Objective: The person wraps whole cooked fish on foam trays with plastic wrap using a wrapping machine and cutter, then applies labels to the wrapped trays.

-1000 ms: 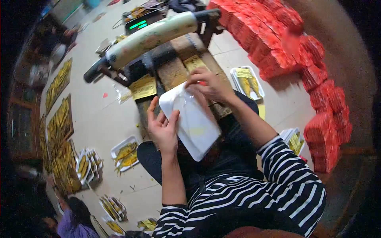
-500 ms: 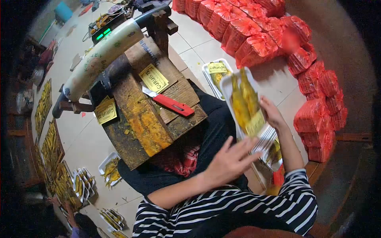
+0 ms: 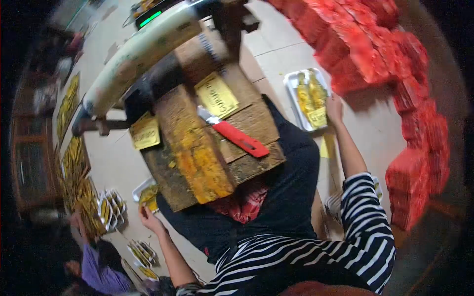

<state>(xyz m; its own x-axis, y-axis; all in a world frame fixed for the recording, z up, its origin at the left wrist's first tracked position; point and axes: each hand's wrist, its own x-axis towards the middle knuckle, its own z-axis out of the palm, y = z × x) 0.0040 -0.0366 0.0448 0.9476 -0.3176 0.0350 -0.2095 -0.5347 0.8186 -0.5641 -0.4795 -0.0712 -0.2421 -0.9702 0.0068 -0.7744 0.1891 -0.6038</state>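
Observation:
My right hand [image 3: 335,109] grips the right edge of a white foam tray [image 3: 290,88], low over the floor beside my knee. In that tray lie yellow fish [image 3: 310,93] with a yellow label at the near end. On the other side, my left hand [image 3: 153,219] reaches down to a second white tray of yellow fish [image 3: 148,195], its fingers at the tray's near edge and slightly apart. Between my hands a wooden board [image 3: 197,163], stained yellow, carries a red-handled knife [image 3: 242,139], and stacks of yellow labels [image 3: 217,94] lie on cardboard there.
Red plastic-wrapped bundles [image 3: 355,54] line the floor at right. A large wrapped roll [image 3: 143,54] spans a stand beyond the board. Filled trays [image 3: 112,209] and racks of fish [image 3: 79,192] are at left, near a person in purple [image 3: 101,269]. A scale display [image 3: 150,18] glows green.
My right hand has carried the labelled fish tray forward and down to the floor side. My left hand has left it and swung across to the tray at left. The view has shifted.

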